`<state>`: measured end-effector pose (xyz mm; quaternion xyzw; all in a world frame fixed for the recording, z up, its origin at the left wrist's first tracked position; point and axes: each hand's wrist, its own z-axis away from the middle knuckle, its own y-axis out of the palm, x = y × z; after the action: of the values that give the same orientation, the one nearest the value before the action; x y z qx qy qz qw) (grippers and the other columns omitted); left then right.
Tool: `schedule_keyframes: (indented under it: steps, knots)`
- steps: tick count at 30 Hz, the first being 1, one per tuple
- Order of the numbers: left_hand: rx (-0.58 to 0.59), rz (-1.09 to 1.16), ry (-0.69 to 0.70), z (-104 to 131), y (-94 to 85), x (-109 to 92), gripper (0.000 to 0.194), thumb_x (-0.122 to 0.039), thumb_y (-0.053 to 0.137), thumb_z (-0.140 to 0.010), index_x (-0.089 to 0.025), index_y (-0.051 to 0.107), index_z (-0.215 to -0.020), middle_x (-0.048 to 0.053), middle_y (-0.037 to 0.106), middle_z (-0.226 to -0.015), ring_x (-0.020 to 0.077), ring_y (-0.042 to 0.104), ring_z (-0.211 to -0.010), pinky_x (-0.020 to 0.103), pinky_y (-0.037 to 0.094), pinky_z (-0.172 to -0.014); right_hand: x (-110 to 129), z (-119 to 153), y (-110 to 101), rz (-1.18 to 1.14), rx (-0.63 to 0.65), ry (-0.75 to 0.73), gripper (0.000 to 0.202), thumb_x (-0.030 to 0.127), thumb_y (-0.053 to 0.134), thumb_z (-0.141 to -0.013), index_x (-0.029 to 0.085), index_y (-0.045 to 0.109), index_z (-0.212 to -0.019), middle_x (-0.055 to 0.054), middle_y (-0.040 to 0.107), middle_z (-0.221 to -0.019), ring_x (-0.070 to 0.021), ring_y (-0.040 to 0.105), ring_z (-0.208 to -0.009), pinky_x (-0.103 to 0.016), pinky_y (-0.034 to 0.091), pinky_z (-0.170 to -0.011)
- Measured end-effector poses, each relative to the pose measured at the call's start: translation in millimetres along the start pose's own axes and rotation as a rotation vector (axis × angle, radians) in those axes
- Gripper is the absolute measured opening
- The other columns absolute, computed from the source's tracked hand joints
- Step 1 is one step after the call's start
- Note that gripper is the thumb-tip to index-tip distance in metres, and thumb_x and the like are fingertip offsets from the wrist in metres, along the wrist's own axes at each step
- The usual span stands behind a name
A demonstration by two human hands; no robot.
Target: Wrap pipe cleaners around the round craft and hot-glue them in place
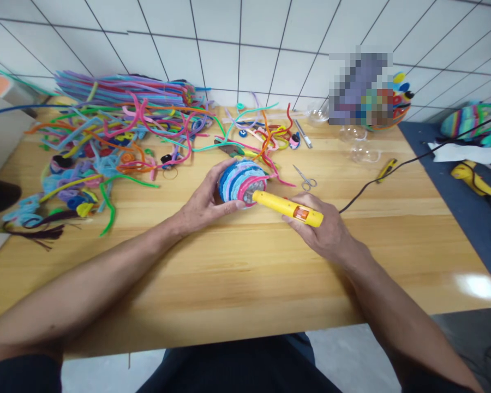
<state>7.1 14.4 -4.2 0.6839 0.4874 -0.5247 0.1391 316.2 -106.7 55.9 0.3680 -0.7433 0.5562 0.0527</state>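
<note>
My left hand (213, 194) is wrapped round a ball covered in coiled pipe cleaners (237, 177), in blue, light blue, lilac and pink bands. A bare patch faces right, with a pink pipe cleaner round its edge; a pink strand trails from there. In my right hand (325, 224) is a yellow hot glue gun (288, 207), gripped by its handle. Its nozzle points left and meets the bare patch or hovers just over it; I cannot tell which. A black cord (362, 191) runs off behind that hand to the right.
Tangled pipe cleaners (143, 131) cover the back left, with a bundle (126, 90) by the tiled wall. Small scissors (305, 179), pliers (228, 147) and a yellow cutter (387, 171) lie beyond my hands. Clear plastic domes (366, 152) stand back right. Another yellow glue gun (472, 177) rests farther right.
</note>
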Motion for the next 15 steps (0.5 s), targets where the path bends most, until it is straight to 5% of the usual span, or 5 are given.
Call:
schedule_keyframes:
  steps: [15]
  knots:
    - [0.019,-0.013,0.009,0.0,-1.1,-2.6,0.096,-0.057,0.089,-0.1,-0.034,0.039,-0.178,0.016,0.048,-0.182,0.0397,0.056,-0.166,0.058,0.051,-0.14,-1.8,-0.2,2.2,-0.017,-0.02,-0.057,0.015,0.036,0.066,-0.113,0.028,0.069,-0.125,-0.004,0.082,-0.103,-0.0232,0.077,-0.084,-0.036,0.061,-0.074]
